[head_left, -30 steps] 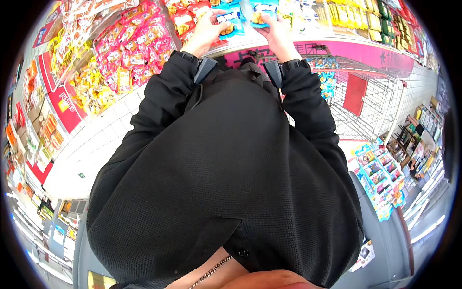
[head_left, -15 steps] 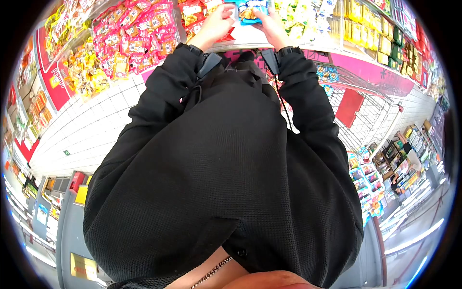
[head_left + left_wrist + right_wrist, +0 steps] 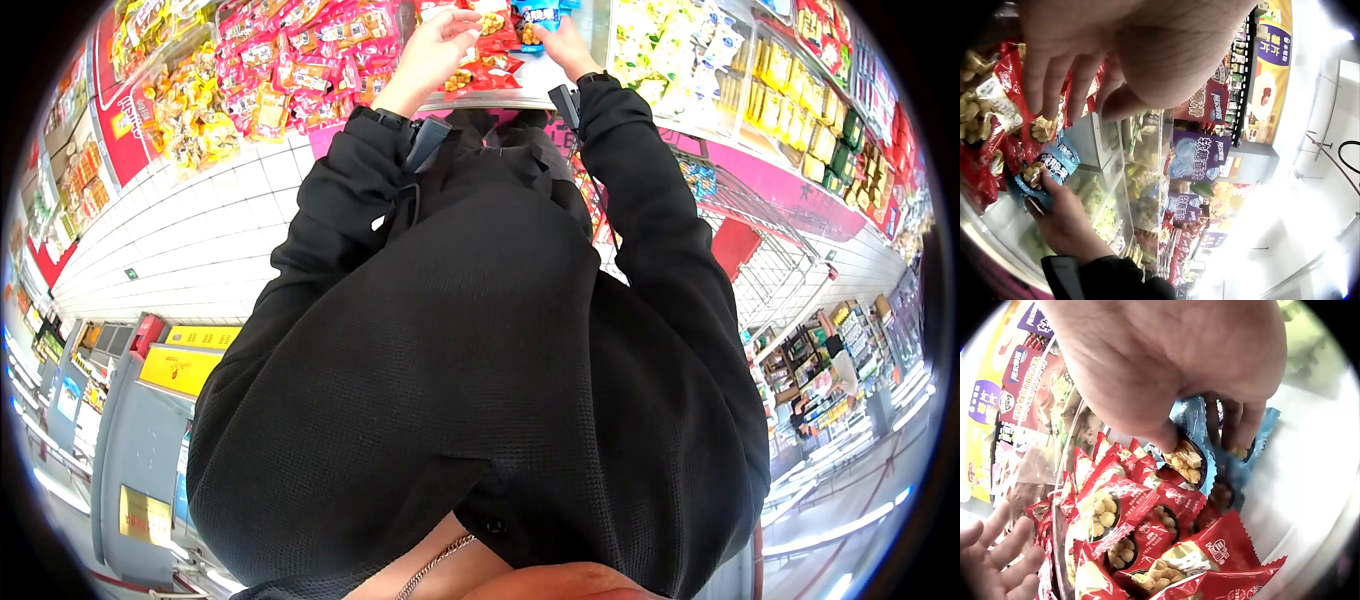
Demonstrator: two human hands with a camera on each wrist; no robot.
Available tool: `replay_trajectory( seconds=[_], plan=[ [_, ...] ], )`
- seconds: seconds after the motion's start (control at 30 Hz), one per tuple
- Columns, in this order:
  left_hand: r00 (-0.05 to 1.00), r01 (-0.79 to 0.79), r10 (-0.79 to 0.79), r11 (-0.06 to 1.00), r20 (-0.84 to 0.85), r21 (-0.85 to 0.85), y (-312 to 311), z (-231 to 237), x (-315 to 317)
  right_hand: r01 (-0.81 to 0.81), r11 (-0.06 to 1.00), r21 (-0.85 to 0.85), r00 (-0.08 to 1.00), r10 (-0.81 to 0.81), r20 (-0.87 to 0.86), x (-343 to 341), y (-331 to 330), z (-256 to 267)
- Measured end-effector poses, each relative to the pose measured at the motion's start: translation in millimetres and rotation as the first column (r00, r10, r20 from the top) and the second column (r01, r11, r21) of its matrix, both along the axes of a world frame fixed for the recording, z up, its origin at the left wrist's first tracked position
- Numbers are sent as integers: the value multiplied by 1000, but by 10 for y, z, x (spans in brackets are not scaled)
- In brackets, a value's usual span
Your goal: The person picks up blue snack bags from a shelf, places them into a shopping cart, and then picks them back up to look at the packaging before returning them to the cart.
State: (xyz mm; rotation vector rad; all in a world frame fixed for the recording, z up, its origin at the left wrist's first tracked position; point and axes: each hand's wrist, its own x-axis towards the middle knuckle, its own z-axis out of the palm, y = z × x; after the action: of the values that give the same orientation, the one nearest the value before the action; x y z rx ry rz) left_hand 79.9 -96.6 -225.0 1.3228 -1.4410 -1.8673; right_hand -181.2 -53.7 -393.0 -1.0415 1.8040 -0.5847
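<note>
Head view, top centre: blue plastic packet (image 3: 533,22), white-lettered, and red-and-gold plastic packets (image 3: 496,70); upper left, pink wrapped sweets (image 3: 312,72); centre, black waffled jacket (image 3: 480,330).

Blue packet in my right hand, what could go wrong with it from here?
The blue packet might slip, since only the right hand holds it; the left hand holds nothing. If dropped, it could land among the red packets right beside it. Those are loosely piled, so a bump might send some sliding.
</note>
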Motion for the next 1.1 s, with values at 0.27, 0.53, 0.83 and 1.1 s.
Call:
replay_trajectory(
  seconds=[0.27, 0.53, 0.83, 1.1],
  plan=[
    [998, 31, -33, 999, 61, 32, -19, 57, 49, 69, 997, 21, 931, -57, -360, 140, -18, 584],
    [998, 64, -62, 996, -32, 64, -86, 37, 12, 19, 995, 103, 862, 36, -506, -46, 155, 840],
    [993, 119, -119, 993, -17, 12, -73, 124, 9, -360, 780, 512, 658, 601, -454, 10, 189, 867],
    [996, 91, -90, 996, -25, 15, -20, 184, 112, -371, 883, 287, 539, 457, -708, 104, 34, 1147]
  ],
)
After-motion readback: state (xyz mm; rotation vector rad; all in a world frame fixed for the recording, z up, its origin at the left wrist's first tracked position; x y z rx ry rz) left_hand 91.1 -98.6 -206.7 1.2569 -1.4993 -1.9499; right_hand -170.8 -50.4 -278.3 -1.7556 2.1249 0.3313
